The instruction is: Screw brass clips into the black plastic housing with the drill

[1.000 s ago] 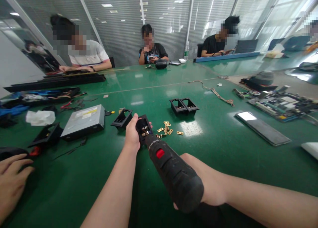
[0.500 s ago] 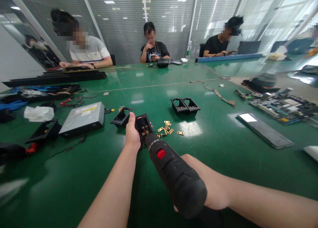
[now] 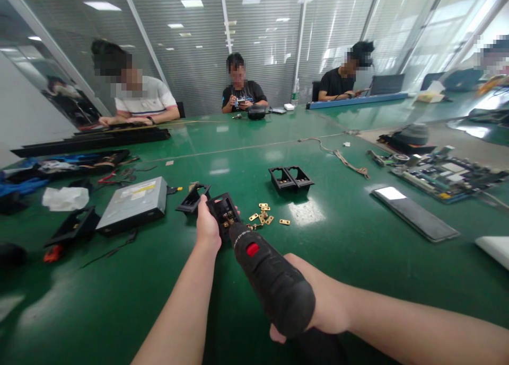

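Note:
My left hand (image 3: 207, 225) grips a small black plastic housing (image 3: 221, 211) with brass contacts inside, holding it on the green table (image 3: 342, 232). My right hand (image 3: 318, 296) is wrapped round a black electric screwdriver (image 3: 270, 280) with a red button; its tip points into the housing. Several loose brass plates (image 3: 264, 216) lie just right of the housing. Another black housing (image 3: 193, 198) sits to its left, and a pair of them (image 3: 291, 178) lies further back.
A grey optical drive (image 3: 133, 203) lies at left beside white tissue (image 3: 66, 198) and cables. A circuit board (image 3: 441, 171) and a dark flat panel (image 3: 413, 214) are at right. Three people sit at the far side, and a fourth is partly in view at the far right.
Another person's hand at the lower left has left the picture. My hands, the housing and the screwdriver keep the same hold; the view has tilted slightly.

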Available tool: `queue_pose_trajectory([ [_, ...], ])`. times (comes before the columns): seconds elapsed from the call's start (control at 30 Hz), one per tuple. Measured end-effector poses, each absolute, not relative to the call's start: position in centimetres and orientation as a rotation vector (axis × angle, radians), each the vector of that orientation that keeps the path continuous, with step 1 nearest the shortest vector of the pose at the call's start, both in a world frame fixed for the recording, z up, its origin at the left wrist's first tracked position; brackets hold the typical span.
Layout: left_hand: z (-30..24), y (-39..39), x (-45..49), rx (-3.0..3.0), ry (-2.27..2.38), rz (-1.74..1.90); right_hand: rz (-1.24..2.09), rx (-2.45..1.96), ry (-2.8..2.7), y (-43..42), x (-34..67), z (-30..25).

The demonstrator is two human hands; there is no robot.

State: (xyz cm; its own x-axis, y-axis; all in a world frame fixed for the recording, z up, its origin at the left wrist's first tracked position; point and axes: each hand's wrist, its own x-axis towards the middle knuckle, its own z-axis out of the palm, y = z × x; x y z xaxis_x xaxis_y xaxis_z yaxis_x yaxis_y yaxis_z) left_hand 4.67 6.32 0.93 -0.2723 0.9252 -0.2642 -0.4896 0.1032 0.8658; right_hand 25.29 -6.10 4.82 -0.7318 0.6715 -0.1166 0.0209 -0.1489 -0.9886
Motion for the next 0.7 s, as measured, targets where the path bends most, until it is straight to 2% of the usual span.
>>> queue_pose_trajectory([
  [0.7,1.23,5.84,4.58,0.579,1.078,1.501,1.971,-0.824,-1.626,-6.54,24.84,5.14],
])
